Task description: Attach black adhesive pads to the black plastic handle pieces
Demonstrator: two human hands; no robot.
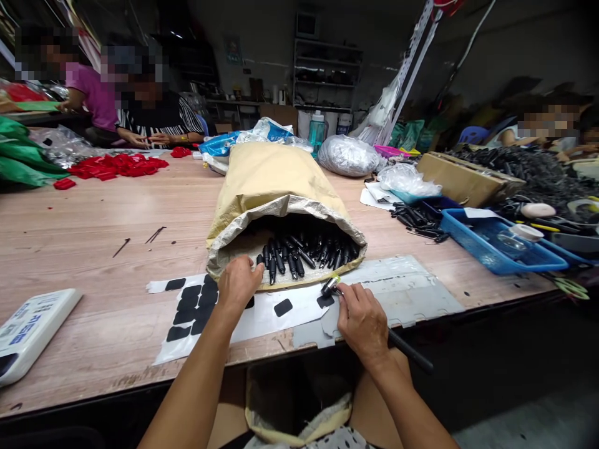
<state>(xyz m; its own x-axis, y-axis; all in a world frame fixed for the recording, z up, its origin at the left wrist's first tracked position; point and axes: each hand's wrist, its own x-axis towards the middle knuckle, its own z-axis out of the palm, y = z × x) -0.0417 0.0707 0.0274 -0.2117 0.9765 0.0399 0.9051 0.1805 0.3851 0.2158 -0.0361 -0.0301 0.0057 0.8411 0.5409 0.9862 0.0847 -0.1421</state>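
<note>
A paper-covered woven sack [281, 171] lies on the table with its mouth towards me, and black pen-shaped parts [292, 255] fill the opening. My left hand [238, 284] is at the left of this mouth, fingers slightly apart beside the nearest parts; its palm side is hidden. In my right hand [362, 318] is a small hammer [331, 285] with a shiny metal head and a black handle that sticks out behind the wrist. The head hovers over or rests on a white backing sheet [262, 321] carrying black rounded-square stickers [283, 307]; I cannot tell which.
A grey sheet [402, 293] lies at the table's front edge. On the right are a blue tray [496, 249], a cardboard box [468, 178] and black parts. A white scale [37, 333] sits at left. Red pieces [116, 166] and co-workers are further back; another open sack [299, 418] stands between my legs.
</note>
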